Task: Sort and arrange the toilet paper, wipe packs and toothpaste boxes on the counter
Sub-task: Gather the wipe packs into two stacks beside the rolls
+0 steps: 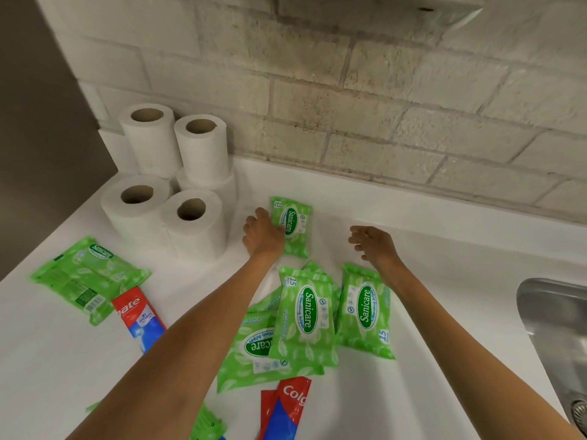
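Several white toilet paper rolls (190, 217) stand stacked at the back left of the white counter (413, 360). My left hand (262, 233) rests on the left edge of a green Sanicare wipe pack (293, 225) lying flat beside the rolls. My right hand (373, 242) hovers above the counter to the right, fingers loosely curled and holding nothing. A heap of green wipe packs (305, 315) lies under my forearms. More wipe packs (85, 274) lie at the left. One red and blue toothpaste box (136, 315) lies at the left, another toothpaste box (286, 408) near the front.
A pale brick wall (381, 106) backs the counter. A steel sink (559, 338) is set into the counter at the right. A dark surface (38, 138) borders the far left, beyond the counter's edge.
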The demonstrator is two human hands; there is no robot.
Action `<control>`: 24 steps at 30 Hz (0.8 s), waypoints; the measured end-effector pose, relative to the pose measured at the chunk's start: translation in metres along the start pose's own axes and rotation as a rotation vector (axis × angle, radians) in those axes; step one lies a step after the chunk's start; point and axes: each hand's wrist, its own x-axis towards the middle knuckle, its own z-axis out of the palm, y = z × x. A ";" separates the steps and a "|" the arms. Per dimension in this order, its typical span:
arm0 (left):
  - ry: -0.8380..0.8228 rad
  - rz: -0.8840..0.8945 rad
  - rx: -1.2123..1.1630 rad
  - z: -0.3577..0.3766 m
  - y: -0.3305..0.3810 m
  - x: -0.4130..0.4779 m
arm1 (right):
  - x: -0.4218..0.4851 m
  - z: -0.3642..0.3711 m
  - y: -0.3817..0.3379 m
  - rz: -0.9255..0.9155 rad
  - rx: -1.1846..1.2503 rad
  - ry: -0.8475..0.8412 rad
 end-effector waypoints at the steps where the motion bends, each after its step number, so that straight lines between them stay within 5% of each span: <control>1: -0.009 0.013 0.012 0.001 0.000 0.000 | -0.001 -0.001 0.001 -0.006 -0.016 0.007; 10: -0.027 0.083 0.068 -0.004 0.001 -0.003 | -0.018 -0.025 0.019 -0.028 -0.187 0.106; 24: -0.041 0.365 -0.198 -0.033 0.002 -0.086 | -0.084 -0.018 0.041 0.260 -0.444 0.223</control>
